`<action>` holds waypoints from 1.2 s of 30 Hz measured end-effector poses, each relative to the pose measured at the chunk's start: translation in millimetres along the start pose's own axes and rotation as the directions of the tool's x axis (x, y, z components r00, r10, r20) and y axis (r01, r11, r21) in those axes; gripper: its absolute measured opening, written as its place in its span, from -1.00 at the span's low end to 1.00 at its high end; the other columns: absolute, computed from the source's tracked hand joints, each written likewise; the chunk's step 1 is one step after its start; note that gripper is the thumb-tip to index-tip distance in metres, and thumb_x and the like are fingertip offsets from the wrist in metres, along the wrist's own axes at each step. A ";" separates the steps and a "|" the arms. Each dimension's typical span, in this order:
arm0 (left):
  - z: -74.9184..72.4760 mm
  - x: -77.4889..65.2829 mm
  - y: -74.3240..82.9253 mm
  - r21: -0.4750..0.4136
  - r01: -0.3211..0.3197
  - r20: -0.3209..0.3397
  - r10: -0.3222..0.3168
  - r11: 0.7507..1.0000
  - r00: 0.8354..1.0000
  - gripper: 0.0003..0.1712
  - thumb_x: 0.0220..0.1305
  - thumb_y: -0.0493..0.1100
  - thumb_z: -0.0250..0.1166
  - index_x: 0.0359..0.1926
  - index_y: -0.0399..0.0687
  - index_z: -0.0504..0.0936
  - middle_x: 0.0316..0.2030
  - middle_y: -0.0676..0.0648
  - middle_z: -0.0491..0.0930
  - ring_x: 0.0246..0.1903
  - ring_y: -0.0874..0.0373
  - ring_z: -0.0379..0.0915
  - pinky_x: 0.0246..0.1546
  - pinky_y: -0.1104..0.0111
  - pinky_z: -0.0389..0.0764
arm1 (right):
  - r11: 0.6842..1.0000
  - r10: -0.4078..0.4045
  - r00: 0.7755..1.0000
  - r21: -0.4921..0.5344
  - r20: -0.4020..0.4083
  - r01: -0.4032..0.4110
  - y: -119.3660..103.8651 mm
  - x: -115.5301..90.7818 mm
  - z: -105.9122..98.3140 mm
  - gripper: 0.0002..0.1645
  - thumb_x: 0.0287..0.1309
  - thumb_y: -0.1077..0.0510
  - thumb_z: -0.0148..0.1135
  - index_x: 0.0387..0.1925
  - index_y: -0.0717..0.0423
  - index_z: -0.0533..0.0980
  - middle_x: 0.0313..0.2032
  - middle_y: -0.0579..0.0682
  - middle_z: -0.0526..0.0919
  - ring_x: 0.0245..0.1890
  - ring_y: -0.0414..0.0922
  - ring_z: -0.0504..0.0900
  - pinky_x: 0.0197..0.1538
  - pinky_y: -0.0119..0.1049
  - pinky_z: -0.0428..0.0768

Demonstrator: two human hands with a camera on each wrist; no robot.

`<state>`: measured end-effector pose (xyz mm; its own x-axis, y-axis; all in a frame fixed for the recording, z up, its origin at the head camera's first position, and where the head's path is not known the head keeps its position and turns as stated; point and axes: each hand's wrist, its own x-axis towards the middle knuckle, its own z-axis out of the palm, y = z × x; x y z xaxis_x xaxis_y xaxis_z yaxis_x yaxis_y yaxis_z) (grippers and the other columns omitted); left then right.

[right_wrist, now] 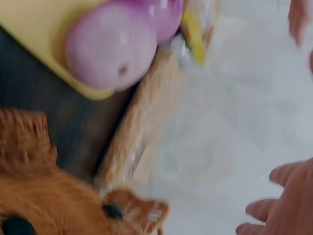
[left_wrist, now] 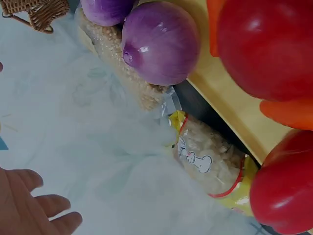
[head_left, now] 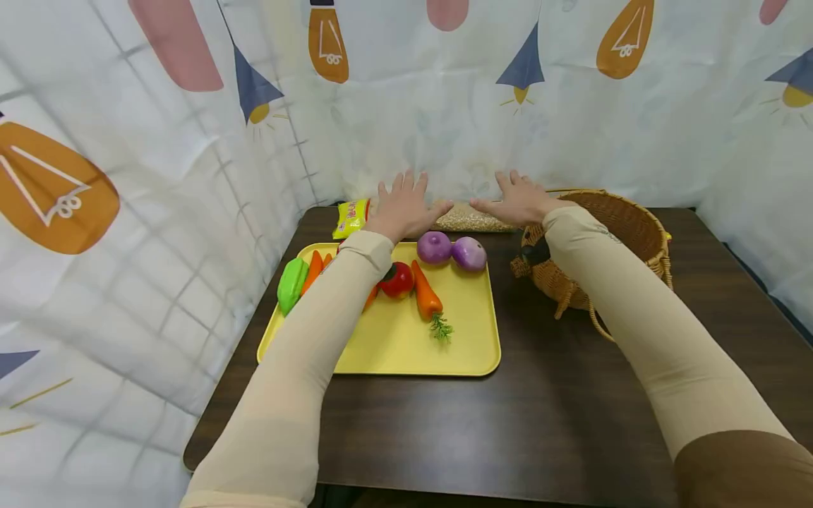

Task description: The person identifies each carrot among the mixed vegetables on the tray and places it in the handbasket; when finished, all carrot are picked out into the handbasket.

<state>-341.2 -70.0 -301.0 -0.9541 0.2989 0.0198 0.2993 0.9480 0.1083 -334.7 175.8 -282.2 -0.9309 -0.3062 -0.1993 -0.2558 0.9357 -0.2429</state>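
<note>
My left hand point(head_left: 406, 212) is stretched forward over the table's far side, fingers spread, holding nothing. Level with it, to the right, my right hand point(head_left: 524, 201) reaches out the same way, also holding nothing. Between and behind them lies a clear bag of beige grains point(head_left: 473, 220). A yellow snack packet point(head_left: 351, 219) is just left of the left hand. Nearer to me, two purple onions point(head_left: 469, 254) sit at the yellow tray's point(head_left: 470, 346) far right corner. Fingers of the left hand point(left_wrist: 36, 205) and right hand point(right_wrist: 288, 203) show straight in the wrist views.
The tray also bears a carrot point(head_left: 427, 293) with leaves, a round red item point(head_left: 400, 282), a green vegetable point(head_left: 292, 286) and more carrots, partly hidden by the left sleeve. A wicker basket point(head_left: 635, 219) stands beneath the right forearm. A printed curtain point(head_left: 432, 127) hangs behind the table.
</note>
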 end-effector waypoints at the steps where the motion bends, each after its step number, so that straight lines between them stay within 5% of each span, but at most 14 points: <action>1: 2.0 -2.9 -3.9 -0.008 0.003 -0.010 -0.003 1.000 1.000 0.10 0.25 0.60 -0.37 0.57 0.03 -0.25 0.54 -0.22 -0.28 0.51 -0.15 -0.40 0.39 -0.18 -0.38 | 1.000 -0.021 1.000 -0.006 -0.018 0.021 -2.0 -2.5 4.6 0.28 0.19 -0.61 -0.34 0.53 0.19 -0.40 0.47 0.41 -0.42 0.45 0.39 -0.33 0.39 0.30 -0.24; 8: 8.5 -27.8 -49.7 -0.093 0.073 -0.108 -0.082 0.993 0.991 -0.08 0.41 0.39 -0.17 0.54 -0.10 0.00 0.50 -0.23 -0.04 0.47 -0.18 -0.12 0.42 -0.10 -0.12 | 0.990 -0.136 0.978 -0.045 -0.157 0.130 -12.7 -24.2 43.6 0.17 0.25 -0.44 -0.01 0.54 0.20 -0.17 0.49 0.39 -0.24 0.47 0.32 -0.20 0.44 0.20 -0.15; 15: 12.1 -71.1 -98.3 -0.262 0.110 -0.241 -0.175 0.959 0.955 -0.32 0.45 0.20 -0.02 0.36 -0.17 0.38 0.36 -0.24 0.27 0.32 -0.20 0.19 0.28 -0.05 0.26 | 0.977 -0.176 0.914 0.048 -0.365 0.208 -25.8 -43.9 85.3 -0.15 0.28 -0.12 0.19 0.44 0.21 0.19 0.44 0.30 0.09 0.40 0.26 0.15 0.37 0.15 0.18; 20: 14.9 -114.7 -132.2 -0.466 0.161 -0.311 -0.332 0.870 0.891 -0.40 0.45 0.18 0.00 0.24 -0.13 0.52 0.23 -0.22 0.44 0.23 -0.19 0.31 0.20 -0.06 0.31 | 0.945 -0.149 0.879 0.198 -0.452 0.262 -36.8 -55.1 116.4 -0.30 0.27 -0.08 0.23 0.32 0.19 0.38 0.36 0.22 0.30 0.27 0.20 0.40 0.24 0.12 0.39; 23: 19.5 -139.0 -153.3 -0.547 0.209 -0.330 -0.438 0.810 0.836 -0.41 0.45 0.18 -0.02 0.21 -0.13 0.56 0.17 -0.23 0.50 0.15 -0.20 0.40 0.14 -0.06 0.36 | 0.902 -0.125 0.863 0.306 -0.490 0.305 -41.5 -58.8 133.5 -0.40 0.26 -0.01 0.26 0.25 0.20 0.46 0.26 0.16 0.44 0.22 0.13 0.46 0.22 0.05 0.42; 26: 26.6 -155.9 -172.3 -0.594 0.264 -0.307 -0.518 0.760 0.799 -0.40 0.46 0.16 -0.06 0.21 -0.15 0.57 0.15 -0.25 0.52 0.11 -0.19 0.44 0.10 -0.04 0.41 | 0.856 -0.087 0.851 0.398 -0.518 0.330 -45.2 -59.6 148.6 -0.50 0.25 0.06 0.28 0.16 0.18 0.52 0.15 0.13 0.56 0.16 0.08 0.51 0.17 -0.01 0.47; 31: 43.7 -176.7 -194.1 -0.644 0.379 -0.174 -0.610 0.665 0.773 -0.36 0.48 0.16 -0.14 0.30 -0.17 0.48 0.18 -0.29 0.49 0.17 -0.22 0.37 0.13 -0.03 0.38 | 0.783 0.012 0.874 0.549 -0.485 0.294 -51.0 -59.1 171.7 -0.57 0.24 0.09 0.27 0.12 0.15 0.56 0.08 0.10 0.61 0.03 0.14 0.57 0.06 -0.03 0.58; 36: 71.9 -191.4 -208.9 -0.643 0.429 -0.097 -0.623 0.634 0.776 -0.39 0.51 0.05 -0.18 0.33 -0.24 0.43 0.16 -0.36 0.49 0.14 -0.26 0.38 0.12 -0.04 0.38 | 0.712 0.123 0.902 0.670 -0.414 0.211 -59.7 -59.6 189.7 -0.58 0.26 0.04 0.25 0.10 0.09 0.57 0.09 0.07 0.61 0.00 0.10 0.62 0.03 -0.04 0.60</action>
<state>-220.1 -317.3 -398.9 -0.9282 -0.3694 0.0442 -0.2284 0.6595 0.7162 -214.5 104.9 -435.9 -0.9789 -0.0889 0.1837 -0.2037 0.4840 -0.8511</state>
